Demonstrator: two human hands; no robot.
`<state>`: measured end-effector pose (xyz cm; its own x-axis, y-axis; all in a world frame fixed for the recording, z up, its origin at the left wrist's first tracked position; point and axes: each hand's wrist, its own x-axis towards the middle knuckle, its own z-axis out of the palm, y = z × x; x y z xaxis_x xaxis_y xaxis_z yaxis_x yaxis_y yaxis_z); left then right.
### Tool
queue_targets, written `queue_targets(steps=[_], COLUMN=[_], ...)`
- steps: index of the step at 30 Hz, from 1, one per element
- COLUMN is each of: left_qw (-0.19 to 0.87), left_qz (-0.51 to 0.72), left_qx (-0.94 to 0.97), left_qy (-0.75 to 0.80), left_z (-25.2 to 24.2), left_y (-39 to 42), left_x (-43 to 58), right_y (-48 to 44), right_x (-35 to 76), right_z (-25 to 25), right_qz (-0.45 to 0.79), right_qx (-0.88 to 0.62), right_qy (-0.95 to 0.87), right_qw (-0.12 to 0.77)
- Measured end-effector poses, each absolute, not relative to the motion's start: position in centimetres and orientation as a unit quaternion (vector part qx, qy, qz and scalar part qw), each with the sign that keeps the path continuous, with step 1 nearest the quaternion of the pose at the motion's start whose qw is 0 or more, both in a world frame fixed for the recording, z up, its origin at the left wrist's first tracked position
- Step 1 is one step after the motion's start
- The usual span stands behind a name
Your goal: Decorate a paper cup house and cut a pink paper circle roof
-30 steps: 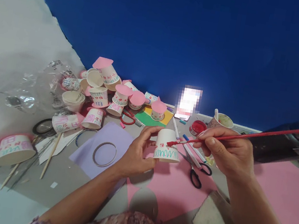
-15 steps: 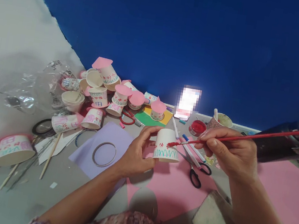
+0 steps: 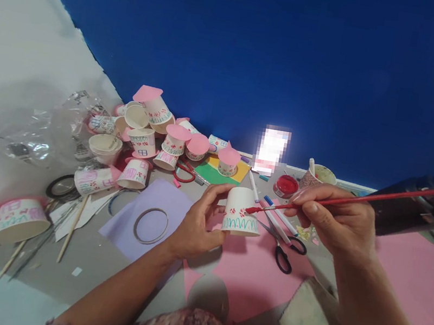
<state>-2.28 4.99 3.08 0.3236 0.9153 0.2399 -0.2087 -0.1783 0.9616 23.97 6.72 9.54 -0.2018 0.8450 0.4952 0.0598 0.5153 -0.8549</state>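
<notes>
Left hand (image 3: pixel 202 225), above a flat pink paper sheet (image 3: pixel 250 288), grasps an upturned white paper cup (image 3: pixel 240 202) with green and red markings, near centre. Right hand (image 3: pixel 335 220) pinches a long, thin red paintbrush (image 3: pixel 363 199), its tip seemingly touching the cup. Farther right sits a small round jar of red paint (image 3: pixel 286 185).

On my feed I see white paper cup (image 3: pixel 239 200) inverted, red-dabbed above green zigzag, slanting red paintbrush (image 3: pixel 384 196) tip at its side.

held cup (image 3: pixel 240 200) with paint jar (image 3: pixel 286 185) behind, scissors (image 3: pixel 279 243) to the right, ring (image 3: pixel 135 224) on paper sheet (image 3: pixel 121 228) to the left
</notes>
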Motion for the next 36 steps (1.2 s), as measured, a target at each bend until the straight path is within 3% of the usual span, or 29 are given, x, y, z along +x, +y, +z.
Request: queue_targets(steps=[36], left_qw=[0.635], left_qz=[0.505], left_qx=[0.508], left_qy=[0.288], left_z=[3.44], left_y=[4.69], left_x=[-1.71], right_y=[7.00], right_x=[24.00], right_z=[9.33], right_qz=[0.396], right_qx=[-0.311], right_qy=[-0.664], right_qw=[0.553])
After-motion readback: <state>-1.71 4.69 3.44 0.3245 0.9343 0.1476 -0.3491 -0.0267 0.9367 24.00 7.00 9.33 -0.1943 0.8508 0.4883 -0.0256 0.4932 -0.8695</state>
